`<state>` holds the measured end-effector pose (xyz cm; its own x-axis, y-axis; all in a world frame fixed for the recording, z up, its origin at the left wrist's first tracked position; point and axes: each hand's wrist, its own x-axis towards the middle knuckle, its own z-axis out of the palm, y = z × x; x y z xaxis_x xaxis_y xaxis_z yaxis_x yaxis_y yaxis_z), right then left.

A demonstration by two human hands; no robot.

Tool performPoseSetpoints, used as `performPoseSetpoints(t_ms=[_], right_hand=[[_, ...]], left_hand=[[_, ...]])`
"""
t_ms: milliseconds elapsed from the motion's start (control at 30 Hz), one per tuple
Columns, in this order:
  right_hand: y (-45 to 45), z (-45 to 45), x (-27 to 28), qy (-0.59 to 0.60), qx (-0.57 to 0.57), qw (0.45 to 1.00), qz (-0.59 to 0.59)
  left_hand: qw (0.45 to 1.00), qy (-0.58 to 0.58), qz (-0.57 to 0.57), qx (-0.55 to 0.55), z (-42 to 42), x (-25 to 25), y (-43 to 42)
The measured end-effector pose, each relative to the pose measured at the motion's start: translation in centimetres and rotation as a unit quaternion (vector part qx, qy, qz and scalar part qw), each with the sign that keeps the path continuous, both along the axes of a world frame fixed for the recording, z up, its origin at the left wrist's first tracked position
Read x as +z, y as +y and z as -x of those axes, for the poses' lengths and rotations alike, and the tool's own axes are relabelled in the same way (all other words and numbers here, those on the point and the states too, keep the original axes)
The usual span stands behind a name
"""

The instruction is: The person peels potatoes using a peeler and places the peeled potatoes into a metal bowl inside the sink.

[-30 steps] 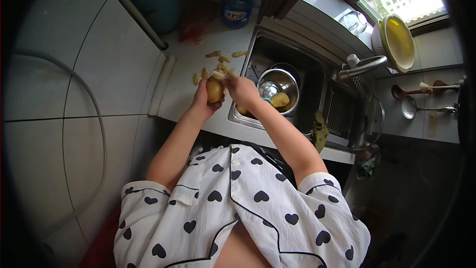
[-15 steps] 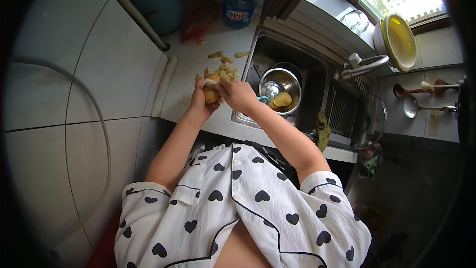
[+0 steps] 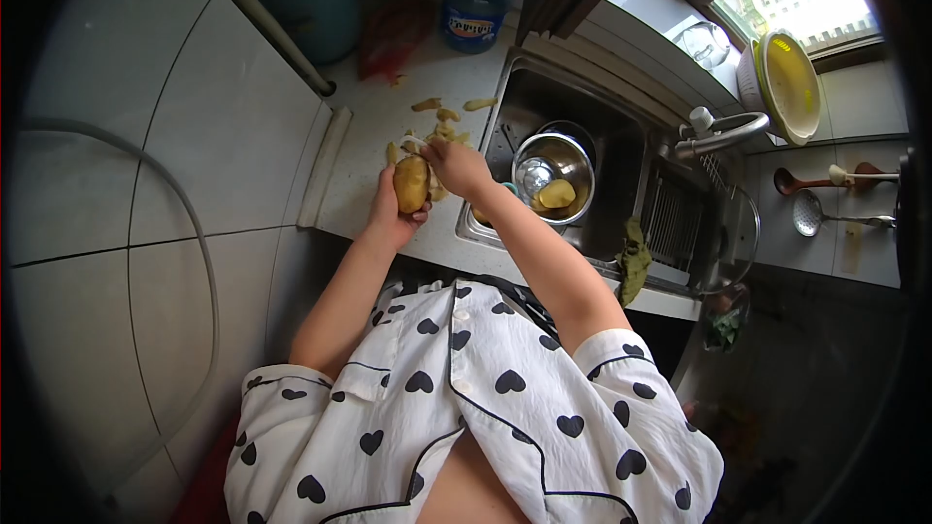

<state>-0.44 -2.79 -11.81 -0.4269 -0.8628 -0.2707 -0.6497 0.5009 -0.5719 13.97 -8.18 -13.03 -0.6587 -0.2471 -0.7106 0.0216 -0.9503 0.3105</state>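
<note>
A yellow-brown potato (image 3: 412, 184) rests in my left hand (image 3: 389, 211), whose fingers wrap round its lower side. My right hand (image 3: 458, 167) is closed on a small white peeler (image 3: 415, 143) at the potato's upper end. Several peelings (image 3: 448, 114) lie on the pale counter (image 3: 354, 170) beyond my hands. A peeled potato (image 3: 556, 194) sits inside a metal bowl (image 3: 585, 170) in the sink, right of my right hand.
The steel sink (image 3: 612, 121) has a tap (image 3: 723, 134) on its right. A blue bottle (image 3: 474, 10) and a red bag (image 3: 396, 34) stand at the back. A green cloth (image 3: 634, 262) hangs over the sink's front edge. Basins (image 3: 788, 87) lean by the window.
My right hand has moved up and away from the potato's middle, with the peeler now at its far end. More of the potato's surface shows in my left hand.
</note>
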Motion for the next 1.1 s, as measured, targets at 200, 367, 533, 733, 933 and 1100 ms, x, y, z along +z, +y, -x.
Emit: performPoseSetpoints(t_ms=[200, 367, 533, 733, 933, 1100], right_hand=[[1.2, 0.5, -1.4, -0.026, -0.091, 0.995, 0.009], [2.1, -0.5, 3.3, -0.038, -0.129, 0.987, 0.087], [3.0, -1.7, 5.8, 0.001, 0.023, 0.994, 0.104], [2.4, -1.3, 4.4, 0.050, 0.068, 0.989, 0.123], [0.7, -1.4, 3.5, -0.014, 0.041, 0.993, 0.106], [-0.3, -1.9, 1.6, 0.016, 0.034, 0.995, 0.089]], left_hand=[[0.995, 0.007, 0.095, 0.001, 1.3, 4.0, -0.4], [0.999, 0.034, 0.042, 0.006, 1.2, 3.9, -1.5], [0.998, -0.019, 0.055, 0.015, 1.5, 3.2, -1.0], [0.997, -0.023, 0.070, 0.010, 0.9, 1.0, -1.0], [0.996, -0.024, 0.026, 0.078, 0.6, 0.1, -1.2], [0.995, -0.042, 0.020, 0.087, -0.1, -0.4, -1.2]])
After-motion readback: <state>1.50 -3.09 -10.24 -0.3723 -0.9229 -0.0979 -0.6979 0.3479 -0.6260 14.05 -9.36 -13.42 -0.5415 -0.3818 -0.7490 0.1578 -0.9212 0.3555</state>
